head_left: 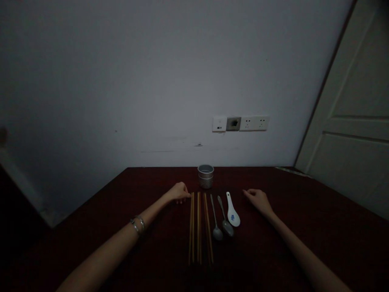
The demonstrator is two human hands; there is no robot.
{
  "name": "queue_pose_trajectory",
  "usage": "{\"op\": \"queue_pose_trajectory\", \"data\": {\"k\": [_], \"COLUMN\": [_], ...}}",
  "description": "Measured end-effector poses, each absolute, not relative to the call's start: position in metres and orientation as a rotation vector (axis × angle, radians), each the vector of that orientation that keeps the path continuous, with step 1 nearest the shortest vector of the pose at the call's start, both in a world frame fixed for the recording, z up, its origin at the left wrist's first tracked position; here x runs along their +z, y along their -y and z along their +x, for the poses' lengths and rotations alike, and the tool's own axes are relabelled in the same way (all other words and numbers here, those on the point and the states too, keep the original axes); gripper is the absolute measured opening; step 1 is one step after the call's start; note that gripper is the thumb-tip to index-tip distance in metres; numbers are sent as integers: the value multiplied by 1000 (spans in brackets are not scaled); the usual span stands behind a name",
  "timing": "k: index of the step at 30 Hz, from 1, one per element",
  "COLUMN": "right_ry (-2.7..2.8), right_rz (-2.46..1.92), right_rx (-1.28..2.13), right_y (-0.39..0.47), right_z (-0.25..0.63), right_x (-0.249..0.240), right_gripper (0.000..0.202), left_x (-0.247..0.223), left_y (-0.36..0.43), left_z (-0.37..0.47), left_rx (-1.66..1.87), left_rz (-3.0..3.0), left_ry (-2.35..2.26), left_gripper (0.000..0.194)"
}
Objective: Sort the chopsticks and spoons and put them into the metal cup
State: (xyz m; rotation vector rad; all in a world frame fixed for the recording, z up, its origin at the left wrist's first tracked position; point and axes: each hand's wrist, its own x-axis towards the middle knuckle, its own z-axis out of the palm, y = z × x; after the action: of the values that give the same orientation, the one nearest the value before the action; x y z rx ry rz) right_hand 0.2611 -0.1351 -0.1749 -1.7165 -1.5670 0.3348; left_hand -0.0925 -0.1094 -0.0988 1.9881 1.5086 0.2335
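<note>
My left hand is curled with its fingertips pinched at the far end of the leftmost pair of chopsticks, which lies flat on the table. Two more pairs, the middle chopsticks and the right chopsticks, lie beside it. Further right are a thin long-handled metal spoon, a larger metal spoon and a white ceramic spoon with a blue mark. My right hand rests to the right of the white spoon, apart from it, fingers loosely extended and holding nothing.
Behind the chopsticks stands a metal cup, upright, near the back of the dark red table. A pale wall with sockets rises behind the table. On the right is a panelled door. The light is dim.
</note>
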Motion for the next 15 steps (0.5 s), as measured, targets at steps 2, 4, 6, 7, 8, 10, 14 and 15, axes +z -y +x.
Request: {"op": "queue_pose_trajectory", "data": {"k": [2, 4, 6, 7, 8, 10, 14, 15], "right_ry": [1562, 1565, 1568, 1567, 1565, 1558, 1553, 1549], "right_rz": [-1713, -1711, -1710, -1709, -1707, -1705, -1708, -1708], "right_rx": [347, 357, 355, 354, 354, 359, 371, 376], "right_y": [136, 137, 139, 140, 140, 141, 139, 139], "right_z": [261, 260, 259, 258, 258, 258, 259, 259], "right_x": [-175, -174, -173, -172, -171, -170, -171, -172], "right_gripper": [43, 43, 43, 43, 43, 43, 43, 43], "left_x": [-99, -101, -102, -103, -103, -104, -103, -103], "left_y": [115, 118, 121, 121, 122, 125, 128, 129], "left_z": [-87, -82, -79, -77, -76, -73, -69, -68], "left_rx": [198, 160, 123, 108, 96, 76, 48, 46], "left_rz": [2014, 2042, 2078, 2095, 2112, 2136, 2157, 2158], "left_ry": [-1518, -1555, -1612, -1645, -1679, -1738, -1806, -1817], "left_gripper": [20, 23, 23, 24, 23, 23, 22, 22]}}
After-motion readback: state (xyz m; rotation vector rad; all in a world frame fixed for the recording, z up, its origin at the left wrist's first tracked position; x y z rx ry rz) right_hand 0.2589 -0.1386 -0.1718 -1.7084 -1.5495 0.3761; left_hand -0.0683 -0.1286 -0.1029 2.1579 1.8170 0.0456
